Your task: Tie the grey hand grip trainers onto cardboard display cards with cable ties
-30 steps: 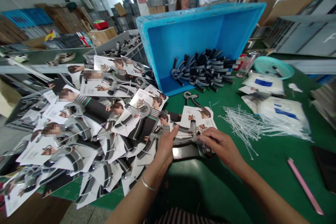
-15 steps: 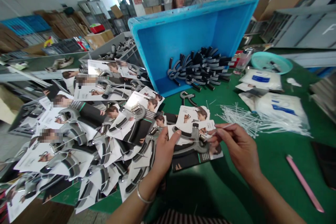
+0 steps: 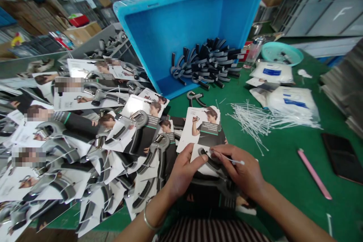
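Note:
My left hand (image 3: 183, 172) is closed around the left edge of a printed card (image 3: 202, 195), its thumb pressing a grey and black hand grip strengthener (image 3: 214, 164) onto it. Between the thumb and fingers of my right hand (image 3: 242, 168) is a white cable tie (image 3: 233, 159), at the upper part of the strengthener's handle; that hand hides much of the spring end. Just beyond my hands lies a stack of printed cards (image 3: 187, 128). To the left spreads a large heap of carded grip strengtheners (image 3: 136, 121).
A blue crate (image 3: 181, 2) on its side holds many strengtheners; one loose strengthener (image 3: 195, 99) lies before it. Rightward are loose cable ties (image 3: 249, 119), plastic bags (image 3: 292, 100), a turquoise dish (image 3: 282, 51), a pink strip (image 3: 314, 174) and a dark phone (image 3: 342, 157).
My hands have drawn the card and strengthener closer to my body, uncovering the card stack. My right hand has moved left, bringing the cable tie against the handle. The view has shifted.

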{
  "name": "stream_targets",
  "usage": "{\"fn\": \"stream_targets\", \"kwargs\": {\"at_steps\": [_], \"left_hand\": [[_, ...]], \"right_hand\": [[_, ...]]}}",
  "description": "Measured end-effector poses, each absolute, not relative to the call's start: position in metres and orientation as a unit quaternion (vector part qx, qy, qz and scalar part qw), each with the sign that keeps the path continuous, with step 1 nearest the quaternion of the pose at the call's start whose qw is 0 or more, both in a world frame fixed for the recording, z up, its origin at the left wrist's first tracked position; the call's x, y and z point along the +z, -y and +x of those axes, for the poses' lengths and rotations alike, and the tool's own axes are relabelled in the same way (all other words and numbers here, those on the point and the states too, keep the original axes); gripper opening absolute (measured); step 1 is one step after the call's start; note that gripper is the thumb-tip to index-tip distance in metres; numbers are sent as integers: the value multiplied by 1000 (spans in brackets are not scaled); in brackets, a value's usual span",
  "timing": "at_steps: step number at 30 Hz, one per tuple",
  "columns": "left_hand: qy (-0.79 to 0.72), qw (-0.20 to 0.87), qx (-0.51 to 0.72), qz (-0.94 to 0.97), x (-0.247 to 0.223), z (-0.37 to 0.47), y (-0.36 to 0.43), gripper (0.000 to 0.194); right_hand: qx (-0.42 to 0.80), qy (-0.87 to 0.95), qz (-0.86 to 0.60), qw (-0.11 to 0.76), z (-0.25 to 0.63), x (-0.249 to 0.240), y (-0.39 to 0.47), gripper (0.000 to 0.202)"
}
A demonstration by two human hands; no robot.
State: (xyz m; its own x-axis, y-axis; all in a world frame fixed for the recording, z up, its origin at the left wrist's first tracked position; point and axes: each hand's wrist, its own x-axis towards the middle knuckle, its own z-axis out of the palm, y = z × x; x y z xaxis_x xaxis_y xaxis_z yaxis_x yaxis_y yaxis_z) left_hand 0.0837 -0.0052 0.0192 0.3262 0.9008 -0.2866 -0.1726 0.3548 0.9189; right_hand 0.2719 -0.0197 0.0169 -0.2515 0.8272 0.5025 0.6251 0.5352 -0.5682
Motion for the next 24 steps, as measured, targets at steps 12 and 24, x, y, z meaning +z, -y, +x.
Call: {"fn": "stream_targets", "kwargs": {"at_steps": [12, 24], "left_hand": [[-441, 716, 327, 431, 50, 91, -10, 32], [-441, 727, 353, 390, -7, 80, 11, 28]], "right_hand": [[558, 617, -450, 325, 298, 21, -6, 25], [617, 512, -481, 355, 280, 3, 15, 27]]}}
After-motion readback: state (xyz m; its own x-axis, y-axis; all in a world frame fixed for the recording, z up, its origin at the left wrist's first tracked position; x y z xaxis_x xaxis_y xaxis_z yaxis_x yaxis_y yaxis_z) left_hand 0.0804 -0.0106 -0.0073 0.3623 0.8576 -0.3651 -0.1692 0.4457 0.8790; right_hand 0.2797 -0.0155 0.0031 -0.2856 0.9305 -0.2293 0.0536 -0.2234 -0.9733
